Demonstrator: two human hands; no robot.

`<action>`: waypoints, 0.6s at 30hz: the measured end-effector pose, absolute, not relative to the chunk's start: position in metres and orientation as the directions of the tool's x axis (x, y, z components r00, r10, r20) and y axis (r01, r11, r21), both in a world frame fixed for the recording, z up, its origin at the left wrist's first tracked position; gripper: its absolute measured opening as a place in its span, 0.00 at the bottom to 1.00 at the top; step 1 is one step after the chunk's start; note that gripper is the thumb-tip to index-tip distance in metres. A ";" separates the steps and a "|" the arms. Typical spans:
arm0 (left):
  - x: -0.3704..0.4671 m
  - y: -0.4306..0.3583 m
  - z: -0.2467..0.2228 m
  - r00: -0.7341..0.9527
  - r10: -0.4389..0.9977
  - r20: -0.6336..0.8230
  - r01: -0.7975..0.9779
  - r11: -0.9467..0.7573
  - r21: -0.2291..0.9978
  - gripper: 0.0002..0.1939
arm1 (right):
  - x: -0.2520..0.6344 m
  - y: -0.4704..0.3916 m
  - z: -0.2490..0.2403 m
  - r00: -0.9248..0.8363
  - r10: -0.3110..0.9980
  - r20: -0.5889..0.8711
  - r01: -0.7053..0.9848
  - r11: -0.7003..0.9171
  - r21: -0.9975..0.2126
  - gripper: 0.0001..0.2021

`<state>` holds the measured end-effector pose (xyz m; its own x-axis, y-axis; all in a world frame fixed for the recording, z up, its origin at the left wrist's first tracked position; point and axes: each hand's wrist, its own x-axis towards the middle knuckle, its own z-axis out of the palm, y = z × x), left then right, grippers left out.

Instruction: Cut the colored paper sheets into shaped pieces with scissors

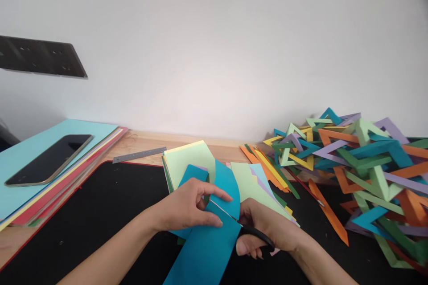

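A strip of blue paper (pixel 203 251) is held up over the black mat by my left hand (pixel 194 205), its thumb and fingers on either side of the cut line. My right hand (pixel 256 227) grips black-handled scissors (pixel 256 232), whose blades lie across the blue paper and point left toward my left fingers. Beyond the blades, the upper part of the sheet curves upward. Behind my hands lie pale green sheets (pixel 190 158) in a fanned stack, and more cut sheets (pixel 247 182) spread to the right.
Folded paper pieces (pixel 368 156) in many colours are heaped at the right. Orange and yellow strips (pixel 267 167) lie beside them. A steel ruler (pixel 139 155) rests behind the mat (pixel 110 218). At left, a phone (pixel 50 160) sits on stacked coloured paper (pixel 96 131).
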<state>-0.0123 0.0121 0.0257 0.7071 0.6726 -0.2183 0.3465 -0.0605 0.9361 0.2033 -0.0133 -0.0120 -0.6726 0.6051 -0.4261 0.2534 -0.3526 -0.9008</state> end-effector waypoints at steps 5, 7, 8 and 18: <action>-0.013 0.012 0.029 0.634 0.751 -0.185 0.331 -0.048 0.942 0.22 | 0.210 -0.011 -0.016 -0.691 0.626 -0.362 0.194 -0.322 -0.927 0.21; -0.014 0.011 0.032 0.599 0.785 -0.161 0.338 -0.066 0.939 0.21 | 0.214 -0.008 -0.021 -0.713 0.654 -0.253 0.107 -0.255 -0.961 0.23; -0.014 0.010 0.033 0.589 0.794 -0.148 0.339 -0.077 0.938 0.21 | 0.215 -0.007 -0.023 -0.696 0.696 -0.177 0.041 -0.207 -0.978 0.24; -0.009 0.007 0.031 0.469 0.878 -0.089 0.260 -0.041 0.965 0.19 | 0.207 -0.001 -0.019 -0.058 0.931 0.360 -0.117 0.352 -0.929 0.27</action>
